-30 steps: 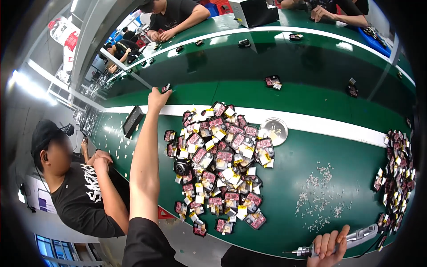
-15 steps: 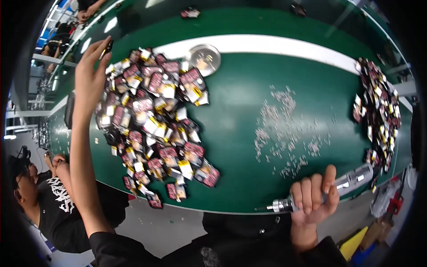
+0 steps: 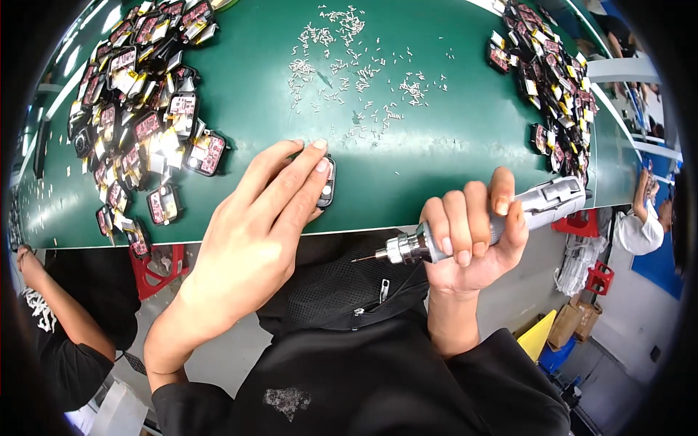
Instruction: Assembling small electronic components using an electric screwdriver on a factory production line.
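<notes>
Near the table's front edge, my left hand (image 3: 251, 225) closes over a small black electronic device (image 3: 329, 185), fingers laid along its upper side. Most of the device is hidden; its right edge shows silver round spots. My right hand (image 3: 472, 232) is wrapped around a grey electric screwdriver (image 3: 550, 203), held level just off the front edge. The screwdriver's thin bit (image 3: 369, 257) points left, apart from the device. Beyond both hands, many small silver screws (image 3: 356, 73) lie scattered across the green table (image 3: 422, 160).
A heap of open black devices with reddish circuit boards (image 3: 149, 127) covers the left of the table; a similar heap (image 3: 552, 87) lies at the right. A co-worker's arm (image 3: 69, 312) is at the far left. Red stools (image 3: 161, 272), boxes and a yellow sheet (image 3: 536, 336) stand below.
My left hand has come back from beyond the left heap to the front edge and now covers a device. My right hand still grips the screwdriver. The view has shifted downward and right.
</notes>
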The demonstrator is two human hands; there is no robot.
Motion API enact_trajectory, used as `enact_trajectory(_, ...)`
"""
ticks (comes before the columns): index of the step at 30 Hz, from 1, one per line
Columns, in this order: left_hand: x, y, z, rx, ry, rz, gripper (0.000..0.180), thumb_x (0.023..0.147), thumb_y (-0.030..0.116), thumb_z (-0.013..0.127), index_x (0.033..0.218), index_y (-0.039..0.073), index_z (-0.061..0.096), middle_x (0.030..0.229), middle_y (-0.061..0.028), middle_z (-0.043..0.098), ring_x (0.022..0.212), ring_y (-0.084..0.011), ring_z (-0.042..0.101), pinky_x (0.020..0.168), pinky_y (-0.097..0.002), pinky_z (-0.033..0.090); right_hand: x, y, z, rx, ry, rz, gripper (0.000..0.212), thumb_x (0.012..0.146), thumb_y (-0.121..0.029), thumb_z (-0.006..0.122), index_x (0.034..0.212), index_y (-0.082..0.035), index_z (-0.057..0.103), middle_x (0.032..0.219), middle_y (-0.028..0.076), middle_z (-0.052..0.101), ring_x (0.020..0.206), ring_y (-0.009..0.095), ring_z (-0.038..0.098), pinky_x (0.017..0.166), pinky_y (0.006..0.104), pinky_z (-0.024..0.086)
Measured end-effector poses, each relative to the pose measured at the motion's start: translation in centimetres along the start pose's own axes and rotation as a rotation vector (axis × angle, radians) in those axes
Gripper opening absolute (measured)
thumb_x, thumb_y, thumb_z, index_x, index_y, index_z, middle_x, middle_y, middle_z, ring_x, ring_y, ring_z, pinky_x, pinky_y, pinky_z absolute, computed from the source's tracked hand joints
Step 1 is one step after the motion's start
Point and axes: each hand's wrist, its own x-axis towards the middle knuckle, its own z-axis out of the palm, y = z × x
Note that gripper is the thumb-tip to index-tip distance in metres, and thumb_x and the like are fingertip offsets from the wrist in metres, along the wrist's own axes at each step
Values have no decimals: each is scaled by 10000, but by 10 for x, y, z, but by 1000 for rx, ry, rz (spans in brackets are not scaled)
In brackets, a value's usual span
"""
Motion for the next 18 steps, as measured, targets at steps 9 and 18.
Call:
enact_trajectory(9, 0, 19, 5, -188, 70, -130, 381, 629, -102, 646, 1002, -64, 579, 1070, -159, 609, 936, -336, 572, 784, -393, 490, -28, 42, 24, 47, 83, 208, 92, 931, -154, 434, 899, -73, 461, 509, 9, 398, 408, 125, 396, 487, 290, 394)
enact_trajectory(18, 0, 7, 22, 51, 237, 104, 269, 605, 9, 629, 849, -104, 623, 930, -182, 619, 830, -280, 606, 631, -323, 542, -29, 54, 37, -196, 235, 237, 135, 926, -221, 423, 881, -94, 432, 541, 1, 393, 462, 122, 399, 502, 282, 375)
